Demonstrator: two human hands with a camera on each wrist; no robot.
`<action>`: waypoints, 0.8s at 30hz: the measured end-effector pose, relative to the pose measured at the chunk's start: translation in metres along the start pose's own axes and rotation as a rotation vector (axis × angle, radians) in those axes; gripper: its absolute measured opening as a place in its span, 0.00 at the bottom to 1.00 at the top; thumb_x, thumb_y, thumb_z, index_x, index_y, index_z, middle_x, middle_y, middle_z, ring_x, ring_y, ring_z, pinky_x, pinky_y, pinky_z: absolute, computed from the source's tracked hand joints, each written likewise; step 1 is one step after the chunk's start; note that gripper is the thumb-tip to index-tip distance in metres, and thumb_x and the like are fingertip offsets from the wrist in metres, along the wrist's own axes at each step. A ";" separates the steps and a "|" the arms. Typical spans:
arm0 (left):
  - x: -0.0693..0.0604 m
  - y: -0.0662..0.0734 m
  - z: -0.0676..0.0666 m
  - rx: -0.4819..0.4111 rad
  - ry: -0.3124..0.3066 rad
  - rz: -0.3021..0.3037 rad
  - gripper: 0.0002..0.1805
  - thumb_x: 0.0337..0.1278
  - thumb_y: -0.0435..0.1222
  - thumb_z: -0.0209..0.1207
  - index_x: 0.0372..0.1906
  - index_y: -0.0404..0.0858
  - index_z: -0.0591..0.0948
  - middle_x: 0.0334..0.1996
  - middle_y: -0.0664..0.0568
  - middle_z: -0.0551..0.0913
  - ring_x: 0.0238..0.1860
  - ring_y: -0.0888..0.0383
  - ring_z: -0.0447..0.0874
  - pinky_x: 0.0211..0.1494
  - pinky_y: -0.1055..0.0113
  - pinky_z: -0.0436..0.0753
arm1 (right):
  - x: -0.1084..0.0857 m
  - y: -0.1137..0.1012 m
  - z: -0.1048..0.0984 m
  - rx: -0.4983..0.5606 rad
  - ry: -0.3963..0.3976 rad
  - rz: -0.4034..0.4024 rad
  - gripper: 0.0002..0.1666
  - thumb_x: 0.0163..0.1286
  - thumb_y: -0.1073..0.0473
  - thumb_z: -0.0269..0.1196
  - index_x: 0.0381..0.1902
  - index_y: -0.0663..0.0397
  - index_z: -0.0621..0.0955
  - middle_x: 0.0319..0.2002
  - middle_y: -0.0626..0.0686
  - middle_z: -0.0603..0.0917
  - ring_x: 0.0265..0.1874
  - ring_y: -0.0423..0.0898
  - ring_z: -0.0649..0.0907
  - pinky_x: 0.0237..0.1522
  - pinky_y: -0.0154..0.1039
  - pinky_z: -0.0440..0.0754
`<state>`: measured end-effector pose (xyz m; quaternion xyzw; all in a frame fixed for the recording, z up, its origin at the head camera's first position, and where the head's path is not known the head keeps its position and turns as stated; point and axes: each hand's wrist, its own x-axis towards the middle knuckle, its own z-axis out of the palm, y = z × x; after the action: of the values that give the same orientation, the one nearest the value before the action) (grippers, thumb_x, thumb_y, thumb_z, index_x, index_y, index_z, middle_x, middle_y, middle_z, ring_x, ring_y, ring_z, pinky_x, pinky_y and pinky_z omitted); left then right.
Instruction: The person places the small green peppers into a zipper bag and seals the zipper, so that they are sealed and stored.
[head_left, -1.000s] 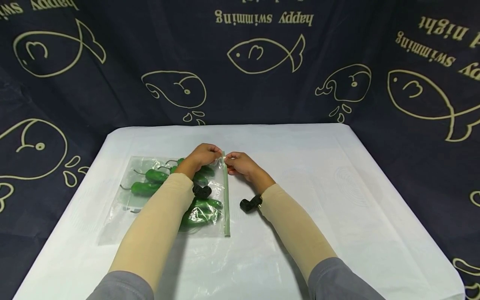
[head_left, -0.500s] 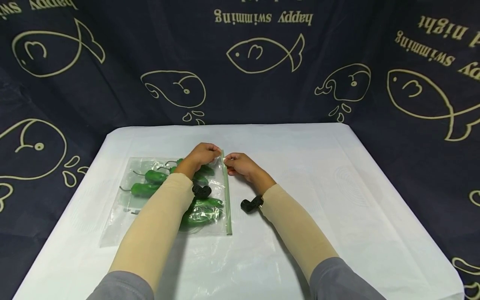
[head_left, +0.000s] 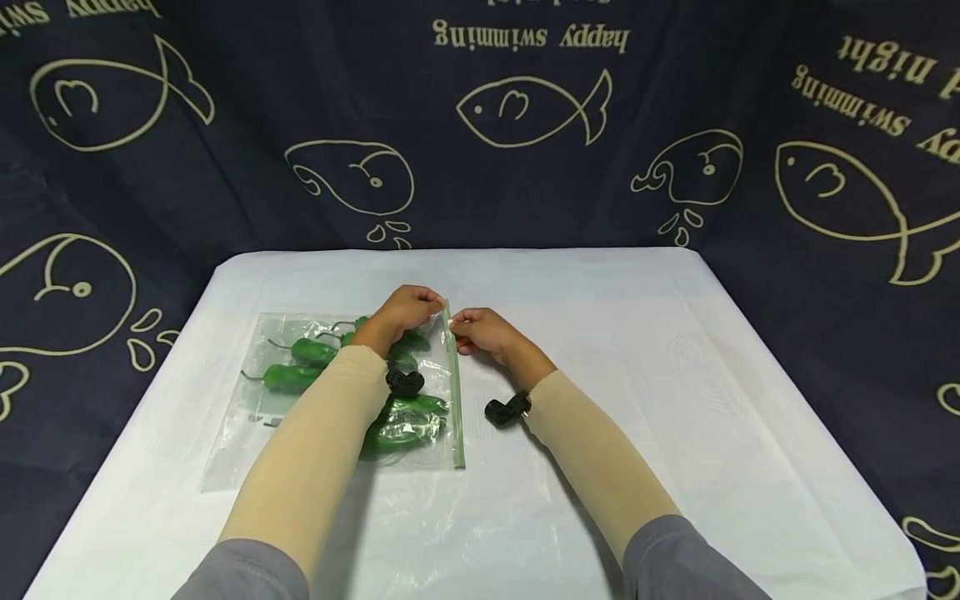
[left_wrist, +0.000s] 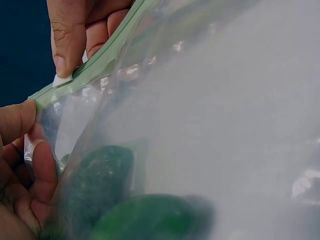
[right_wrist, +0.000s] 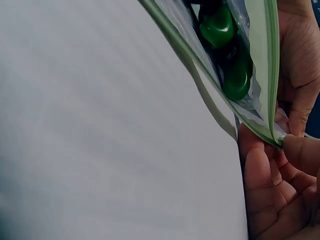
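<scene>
A clear zip bag [head_left: 232,454] lies flat on the table, holding several long green peppers [head_left: 288,377]. Its pale green zip strip [head_left: 456,400] runs along the right side. My left hand [head_left: 405,310] pinches the far corner of the bag at the strip's end. Close beside it, my right hand [head_left: 486,331] pinches a small white slider [left_wrist: 61,81] on the strip between thumb and fingers. In the right wrist view the bag's mouth gapes, with green peppers [right_wrist: 218,29] showing between the two zip edges [right_wrist: 272,60]. My left forearm hides part of the bag.
A white cloth covers the table [head_left: 675,400], whose surface extends to the right of the bag. Behind it hangs a dark blue curtain [head_left: 540,192] with fish drawings. Each wrist carries a small black camera [head_left: 508,409].
My right hand has slid slightly toward me along the zip strip, away from the left hand. The strip's near end has shifted a little to the right. My left hand stays at the corner.
</scene>
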<state>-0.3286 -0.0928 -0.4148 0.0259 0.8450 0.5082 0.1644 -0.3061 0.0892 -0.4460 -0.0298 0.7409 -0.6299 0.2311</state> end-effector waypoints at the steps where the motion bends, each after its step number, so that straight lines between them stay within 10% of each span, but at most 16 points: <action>1: 0.000 0.000 0.000 -0.001 0.001 0.001 0.15 0.70 0.39 0.55 0.53 0.35 0.81 0.54 0.44 0.77 0.49 0.49 0.77 0.50 0.62 0.75 | 0.000 0.000 0.000 -0.002 -0.003 0.003 0.13 0.75 0.61 0.57 0.51 0.64 0.79 0.34 0.53 0.81 0.29 0.42 0.81 0.30 0.31 0.82; 24: -0.001 0.000 0.002 -0.007 0.025 0.008 0.13 0.71 0.38 0.55 0.50 0.34 0.82 0.51 0.46 0.79 0.47 0.51 0.77 0.48 0.62 0.75 | -0.009 0.004 -0.001 0.004 -0.077 0.023 0.09 0.76 0.62 0.56 0.46 0.63 0.78 0.29 0.54 0.81 0.25 0.43 0.81 0.28 0.32 0.83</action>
<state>-0.3275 -0.0915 -0.4155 0.0224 0.8452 0.5119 0.1516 -0.2975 0.0940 -0.4469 -0.0454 0.7304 -0.6272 0.2667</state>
